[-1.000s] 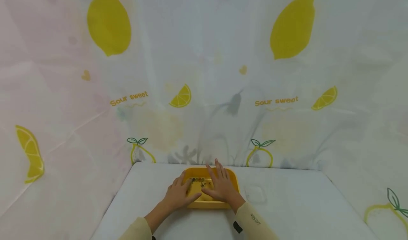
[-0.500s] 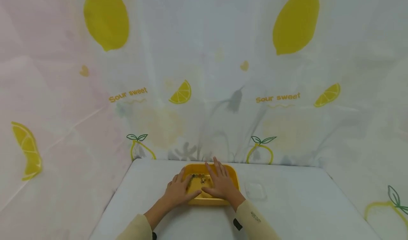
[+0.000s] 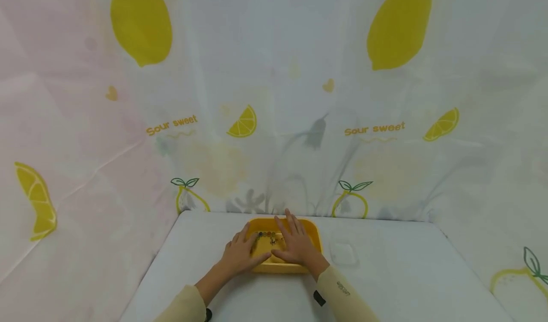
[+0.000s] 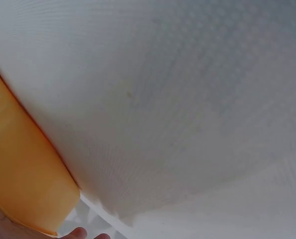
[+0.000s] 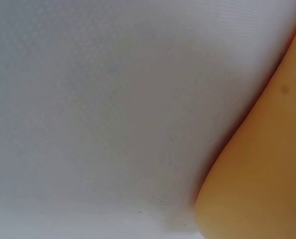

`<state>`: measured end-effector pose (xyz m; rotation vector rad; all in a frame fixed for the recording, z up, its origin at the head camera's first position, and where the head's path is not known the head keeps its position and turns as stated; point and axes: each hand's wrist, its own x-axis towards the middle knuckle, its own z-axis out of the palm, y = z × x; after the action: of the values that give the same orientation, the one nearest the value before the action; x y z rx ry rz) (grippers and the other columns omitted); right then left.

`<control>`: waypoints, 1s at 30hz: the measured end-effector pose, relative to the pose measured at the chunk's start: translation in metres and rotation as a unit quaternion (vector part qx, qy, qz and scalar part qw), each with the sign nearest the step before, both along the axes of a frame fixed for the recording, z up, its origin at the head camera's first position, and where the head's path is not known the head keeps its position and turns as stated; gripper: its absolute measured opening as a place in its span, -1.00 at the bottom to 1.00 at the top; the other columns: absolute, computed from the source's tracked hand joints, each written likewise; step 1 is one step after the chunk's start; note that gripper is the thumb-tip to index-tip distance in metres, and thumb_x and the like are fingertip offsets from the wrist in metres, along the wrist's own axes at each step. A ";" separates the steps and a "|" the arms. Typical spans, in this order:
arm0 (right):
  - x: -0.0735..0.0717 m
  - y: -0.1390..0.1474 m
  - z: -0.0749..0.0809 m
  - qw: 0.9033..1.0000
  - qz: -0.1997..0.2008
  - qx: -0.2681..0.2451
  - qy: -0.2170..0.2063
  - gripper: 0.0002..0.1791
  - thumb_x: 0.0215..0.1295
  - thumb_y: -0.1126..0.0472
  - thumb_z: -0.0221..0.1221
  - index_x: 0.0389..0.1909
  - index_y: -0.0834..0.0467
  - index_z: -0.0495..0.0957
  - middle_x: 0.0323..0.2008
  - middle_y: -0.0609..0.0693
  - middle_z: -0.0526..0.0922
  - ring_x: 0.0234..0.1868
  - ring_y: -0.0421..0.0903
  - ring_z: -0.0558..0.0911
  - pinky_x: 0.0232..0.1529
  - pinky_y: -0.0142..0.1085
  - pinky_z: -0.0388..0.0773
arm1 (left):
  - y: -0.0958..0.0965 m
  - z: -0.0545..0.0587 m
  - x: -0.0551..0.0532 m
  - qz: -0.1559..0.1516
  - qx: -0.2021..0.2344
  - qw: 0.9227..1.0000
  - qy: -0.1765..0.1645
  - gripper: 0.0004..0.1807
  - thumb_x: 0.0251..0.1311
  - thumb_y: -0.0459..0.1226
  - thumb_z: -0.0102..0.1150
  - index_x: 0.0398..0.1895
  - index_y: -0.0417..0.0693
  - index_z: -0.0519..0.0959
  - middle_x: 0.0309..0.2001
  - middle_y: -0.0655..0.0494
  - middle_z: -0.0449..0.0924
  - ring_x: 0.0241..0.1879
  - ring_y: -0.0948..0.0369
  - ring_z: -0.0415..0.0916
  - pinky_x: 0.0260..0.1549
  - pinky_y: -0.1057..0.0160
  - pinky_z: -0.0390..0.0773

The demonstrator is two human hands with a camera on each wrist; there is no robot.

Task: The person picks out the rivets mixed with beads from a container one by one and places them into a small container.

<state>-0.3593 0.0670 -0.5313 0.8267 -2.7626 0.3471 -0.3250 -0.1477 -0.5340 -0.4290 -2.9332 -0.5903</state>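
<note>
A yellow tray stands on the white table, and its outer wall shows up close in both wrist views. My left hand lies over the tray's left side, fingers spread and thumb pointing inward. Over the right side is my right hand, its fingers extended toward the far rim. Both hands hold nothing. Between them, a row of small coloured beads curves along the tray's back left. A small dark-and-pale piece lies beside the beads. The hands hide parts of the tray's inside. Fingertips peek in at the left wrist view's bottom edge.
A clear, square plastic piece with rounded corners lies on the table right of the tray. The white table ends at a lemon-print cloth backdrop, which also rises on both sides.
The head view has tilted down slightly, so the whole scene sits a little higher. Both hands keep almost the same place over the tray.
</note>
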 end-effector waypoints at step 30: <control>-0.004 0.000 0.000 1.000 0.018 0.015 0.020 -0.04 0.10 -0.35 0.05 0.43 0.03 -0.02 0.45 0.18 -0.21 0.41 0.20 0.00 0.25 0.17 0.11 | 0.000 0.003 -0.002 0.009 0.005 1.000 -0.015 -0.04 -0.03 0.46 -0.17 0.29 0.01 0.33 0.45 -0.07 -0.12 0.28 -0.20 0.13 0.04 -0.30 0.26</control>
<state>-0.3633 0.0675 -0.5317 0.8827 -2.7248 0.2932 -0.3266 -0.1472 -0.5313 -0.3967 -2.9583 -0.6138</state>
